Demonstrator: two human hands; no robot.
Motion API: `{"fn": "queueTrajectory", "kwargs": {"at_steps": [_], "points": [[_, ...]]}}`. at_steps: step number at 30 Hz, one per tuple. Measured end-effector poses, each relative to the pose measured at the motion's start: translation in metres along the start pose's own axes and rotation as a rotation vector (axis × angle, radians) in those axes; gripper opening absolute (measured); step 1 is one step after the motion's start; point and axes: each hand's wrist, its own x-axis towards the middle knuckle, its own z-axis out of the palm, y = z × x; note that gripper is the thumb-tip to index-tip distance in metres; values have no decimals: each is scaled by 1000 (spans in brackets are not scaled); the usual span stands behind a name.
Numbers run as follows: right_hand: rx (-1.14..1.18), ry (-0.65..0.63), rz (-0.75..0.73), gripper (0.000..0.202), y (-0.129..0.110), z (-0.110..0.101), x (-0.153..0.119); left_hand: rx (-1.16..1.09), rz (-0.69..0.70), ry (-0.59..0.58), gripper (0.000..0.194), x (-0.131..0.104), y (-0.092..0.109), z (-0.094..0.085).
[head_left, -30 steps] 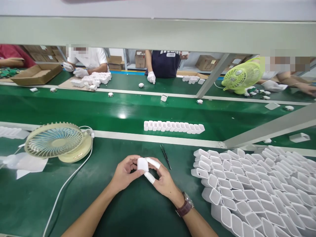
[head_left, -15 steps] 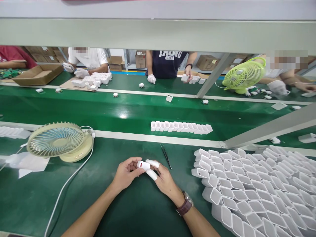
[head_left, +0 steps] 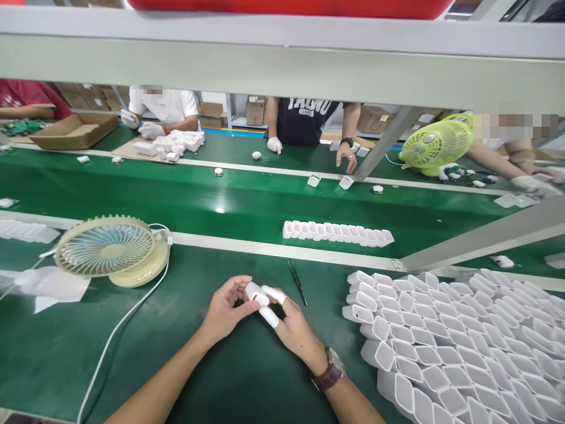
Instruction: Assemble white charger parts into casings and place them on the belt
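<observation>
Between my two hands, above the green worktop, is a small white plastic housing (head_left: 259,296) with a dark red slot in its end face. My left hand (head_left: 228,306) pinches it with thumb and fingers from the left. White finger cots cover the thumb and a finger of my right hand (head_left: 293,324), which closes on the housing from the right. A watch with a brown strap (head_left: 329,374) is on my right wrist. Just beyond my right hand lie dark tweezers (head_left: 297,282) on the worktop.
Many open white housings (head_left: 445,353) stand packed at right. A cream fan (head_left: 110,250) with a white cable (head_left: 119,327) is at left. Across the green conveyor (head_left: 194,200), carrying a row of housings (head_left: 338,233), co-workers sit. A slanted metal post (head_left: 481,232) rises at right.
The housing has tilted in my fingers, so its slotted end now faces more downward to the right. The view has shifted a little. A co-worker across has set another white housing on the conveyor.
</observation>
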Motion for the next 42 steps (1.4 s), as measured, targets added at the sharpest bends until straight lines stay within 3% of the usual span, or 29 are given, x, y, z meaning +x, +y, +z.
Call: {"fn": "queueTrajectory", "kwargs": {"at_steps": [4,7,9,11,16,21,29,34,42], "points": [[-313,67,-134,39,-6,-15,5,-52,-8,20,48,0,3,1],[-649,196,-43,41,-1,-27,9,-61,-34,27,46,1,3,1],[-826,183,46,36,6,-33,9,-70,-43,29,47,2,2,1],[-853,134,99,32,12,-37,7,-85,-42,17,49,3,-1,1],[-636,67,74,31,17,-40,6,-104,-17,24,54,6,-4,0],[-215,134,18,50,11,-35,13,-93,-36,43,54,7,0,-2],[-53,322,14,28,-1,-23,14,-87,-51,90,54,5,5,-2],[221,320,98,29,-4,-12,13,-112,-85,79,54,4,5,0],[286,355,118,22,-14,-1,11,-92,-112,47,55,3,1,1]]}}
